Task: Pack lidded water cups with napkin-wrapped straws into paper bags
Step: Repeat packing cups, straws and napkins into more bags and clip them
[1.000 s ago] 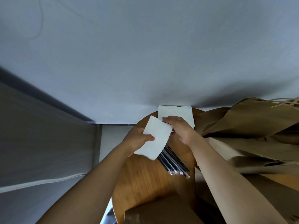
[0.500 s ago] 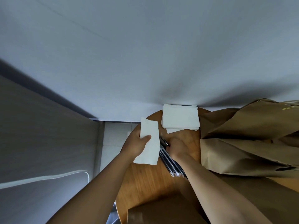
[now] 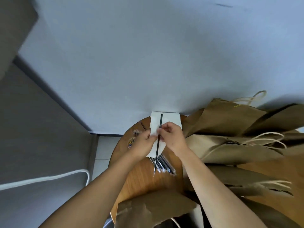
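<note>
A black straw [image 3: 157, 145] in clear wrap is held upright over a white napkin [image 3: 155, 149]. My right hand [image 3: 172, 139] pinches the straw near its middle. My left hand [image 3: 143, 143] grips the napkin's left edge. Below them a bundle of wrapped black straws [image 3: 164, 166] lies on the round wooden table [image 3: 139, 178]. A stack of white napkins [image 3: 171, 120] sits at the table's far edge by the wall. Brown paper bags [image 3: 230, 137] with twine handles are piled to the right. No cups are in view.
Rubber bands [image 3: 131, 142] and a loose straw piece [image 3: 143, 126] lie at the table's left. Another brown bag [image 3: 153, 209] stands at the near edge. A white cable [image 3: 49, 178] runs across the grey surface at the left. A pale wall rises behind.
My right hand lifted one straw from the bundle and brought it up against the napkin that my left hand holds. The view tilted and shifted.
</note>
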Tool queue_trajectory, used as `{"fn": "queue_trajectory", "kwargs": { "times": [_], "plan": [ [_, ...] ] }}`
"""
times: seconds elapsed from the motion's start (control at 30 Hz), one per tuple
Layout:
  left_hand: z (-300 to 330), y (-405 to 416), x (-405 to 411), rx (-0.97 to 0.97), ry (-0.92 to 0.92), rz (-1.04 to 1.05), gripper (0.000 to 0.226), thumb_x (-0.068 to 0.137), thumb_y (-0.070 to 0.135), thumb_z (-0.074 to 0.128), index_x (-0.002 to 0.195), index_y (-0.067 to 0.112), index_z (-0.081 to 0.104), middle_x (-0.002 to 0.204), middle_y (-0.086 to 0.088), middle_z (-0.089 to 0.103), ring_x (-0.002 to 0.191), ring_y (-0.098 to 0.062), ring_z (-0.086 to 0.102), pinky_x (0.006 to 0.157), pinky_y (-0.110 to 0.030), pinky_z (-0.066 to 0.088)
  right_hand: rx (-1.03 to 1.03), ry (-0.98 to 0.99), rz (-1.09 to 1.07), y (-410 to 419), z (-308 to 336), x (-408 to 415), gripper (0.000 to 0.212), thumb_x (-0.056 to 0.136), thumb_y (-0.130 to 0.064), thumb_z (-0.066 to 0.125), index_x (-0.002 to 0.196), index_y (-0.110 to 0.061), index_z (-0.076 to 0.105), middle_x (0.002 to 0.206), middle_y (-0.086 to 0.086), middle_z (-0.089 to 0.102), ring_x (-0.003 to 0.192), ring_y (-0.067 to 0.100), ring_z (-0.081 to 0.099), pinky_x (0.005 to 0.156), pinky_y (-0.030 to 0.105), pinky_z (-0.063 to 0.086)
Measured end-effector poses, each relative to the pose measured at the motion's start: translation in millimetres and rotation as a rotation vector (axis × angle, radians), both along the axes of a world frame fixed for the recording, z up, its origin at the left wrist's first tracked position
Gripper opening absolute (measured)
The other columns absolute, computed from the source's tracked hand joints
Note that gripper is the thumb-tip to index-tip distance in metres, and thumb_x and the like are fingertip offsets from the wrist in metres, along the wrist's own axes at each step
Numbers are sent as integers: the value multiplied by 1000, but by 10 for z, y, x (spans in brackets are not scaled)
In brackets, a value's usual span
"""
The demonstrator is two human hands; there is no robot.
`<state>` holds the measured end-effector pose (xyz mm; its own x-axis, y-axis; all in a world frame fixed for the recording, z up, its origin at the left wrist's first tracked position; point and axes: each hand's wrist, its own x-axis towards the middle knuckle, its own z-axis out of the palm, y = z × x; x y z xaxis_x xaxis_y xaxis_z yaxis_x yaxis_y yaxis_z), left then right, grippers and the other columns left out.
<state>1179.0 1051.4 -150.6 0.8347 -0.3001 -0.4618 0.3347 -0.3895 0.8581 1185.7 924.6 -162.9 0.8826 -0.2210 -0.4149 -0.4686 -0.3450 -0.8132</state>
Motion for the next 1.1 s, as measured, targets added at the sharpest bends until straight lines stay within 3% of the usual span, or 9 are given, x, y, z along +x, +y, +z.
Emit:
{"fn": "queue_trajectory", "kwargs": {
  "times": [0.2, 0.27, 0.37, 0.47, 0.53, 0.63, 0.77, 1.0, 1.1],
  "plan": [
    [504, -65, -580, -58, -127, 2, 27, 97, 13, 51, 125, 13, 55, 111, 4, 64, 99, -10, 62, 62, -3, 43, 58, -134, -57, -60, 620, -585, 13, 83, -14, 71, 86, -14, 59, 80, 0, 58, 76, 15, 55, 70, 26, 47],
    [671, -74, -763, -87, -164, -2, 33, 99, 14, 47, 132, 17, 50, 121, 2, 62, 109, -13, 60, 65, -3, 45, -7, -124, -67, -129, 831, -757, 42, 78, -26, 76, 112, -19, 51, 98, -1, 54, 88, 13, 53, 73, 22, 45],
    [867, -95, -1002, -202, -198, -12, 33, 100, 11, 45, 131, 19, 47, 122, 0, 61, 111, -15, 59, 71, -10, 50, 180, -79, -80, -243, 1141, -981, 77, 69, -25, 83, 133, -15, 41, 119, 3, 56, 107, 19, 57, 92, 35, 49],
    [1028, -121, -1256, -297, -198, -5, 32, 99, 11, 46, 128, 23, 49, 117, 1, 64, 105, -13, 64, 74, -19, 54, 255, -140, 68, -316, 1433, -1246, 33, 75, -8, 76, 104, -17, 64, 103, 1, 69, 99, 22, 64, 91, 36, 51],
    [1108, -134, -1414, -315, -228, -4, 29, 99, 8, 45, 124, 20, 51, 110, 2, 64, 98, -10, 64, 72, -15, 53, 208, -211, 122, -310, 1591, -1421, 21, 77, -5, 73, 92, -19, 67, 94, 1, 71, 93, 22, 65, 86, 34, 50],
    [1231, -126, -1565, -234, -299, 29, 17, 98, 10, 48, 106, 25, 51, 99, 3, 60, 90, -12, 59, 69, -13, 51, 158, -285, 143, -287, 1767, -1619, 18, 79, -5, 71, 88, -20, 65, 85, 0, 67, 82, 15, 62, 75, 27, 48],
    [1270, -57, -1724, -122, -324, 42, 21, 95, 20, 57, 95, 41, 53, 107, -2, 64, 99, -22, 62, 85, -38, 54, 100, -329, 195, -288, 1861, -1885, 24, 83, -7, 70, 83, -27, 56, 83, -6, 61, 80, 8, 58, 69, 22, 47],
    [1368, -33, -1919, -115, -391, -37, 14, 93, 22, 59, 107, 20, 59, 93, 1, 64, 81, -15, 60, 68, -26, 51, 55, -376, 155, -397, 1937, -2132, 28, 83, -9, 69, 103, -22, 55, 93, -5, 61, 91, 10, 58, 72, 19, 47],
    [1314, 47, -2030, -30, -480, 191, 30, 87, 25, 66, 114, 23, 53, 104, 9, 60, 95, -6, 57, 83, -22, 48, -40, -438, 172, -461, 2036, -2229, 13, 86, -7, 65, 95, -14, 59, 82, -7, 57, 77, 6, 55, 57, 6, 41]
  ]
}}
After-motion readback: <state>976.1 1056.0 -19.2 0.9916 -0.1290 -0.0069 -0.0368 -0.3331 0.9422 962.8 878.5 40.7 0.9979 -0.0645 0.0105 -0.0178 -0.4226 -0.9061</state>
